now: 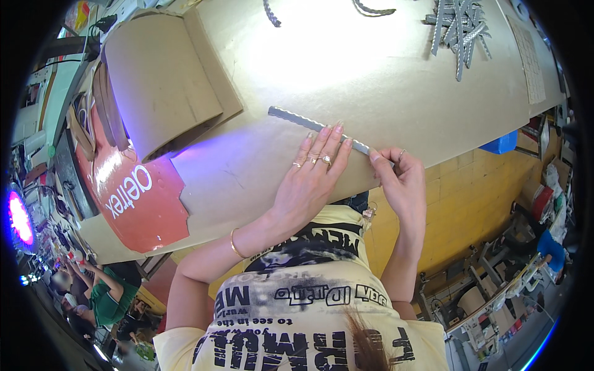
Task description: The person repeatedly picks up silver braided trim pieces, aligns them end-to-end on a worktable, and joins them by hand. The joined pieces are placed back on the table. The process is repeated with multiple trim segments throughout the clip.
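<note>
A narrow grey strip point(289, 116) with a wavy, silvery edge lies slantwise on the brown-covered table point(433, 117). Across its middle rests my left hand point(312, 179), fingers stretched out and lying flat, with rings on them. The strip's right end is pinched between the thumb and fingers of my right hand point(401, 179), close to the table's near edge. Part of the strip is hidden under the left fingers. A loose pile of similar grey strips point(456, 28) lies at the far right of the table.
Left of my hands stands a curved brown board point(164, 80) like a half-open roll, beside a red sheet point(145, 204). Two dark braided cords point(271, 12) lie at the far edge of view. A blue bin point(500, 143) shows below the table's right side. Other people point(114, 294) are at lower left.
</note>
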Tool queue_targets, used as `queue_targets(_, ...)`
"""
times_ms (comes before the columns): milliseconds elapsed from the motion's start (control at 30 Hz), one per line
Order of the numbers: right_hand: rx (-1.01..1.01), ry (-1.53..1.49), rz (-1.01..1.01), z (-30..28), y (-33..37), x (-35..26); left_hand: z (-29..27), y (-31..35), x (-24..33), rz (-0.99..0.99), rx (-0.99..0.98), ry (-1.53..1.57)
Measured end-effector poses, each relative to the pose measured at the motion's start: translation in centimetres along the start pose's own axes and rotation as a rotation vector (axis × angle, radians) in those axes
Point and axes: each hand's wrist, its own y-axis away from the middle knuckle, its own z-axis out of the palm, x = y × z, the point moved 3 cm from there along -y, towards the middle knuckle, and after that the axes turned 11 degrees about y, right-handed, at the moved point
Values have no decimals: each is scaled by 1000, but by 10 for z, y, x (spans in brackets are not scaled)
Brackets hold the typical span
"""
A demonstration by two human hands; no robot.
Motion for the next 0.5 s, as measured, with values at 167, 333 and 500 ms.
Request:
queue_targets(167,68,68,-35,2,2,-4,-1,-1,2,10,-28,-60)
queue_targets(333,72,166,-17,2,3,-9,-3,-1,2,20,-51,-60)
queue_targets(500,95,195,-19,2,6,-15,-1,-1,5,24,-58,-100)
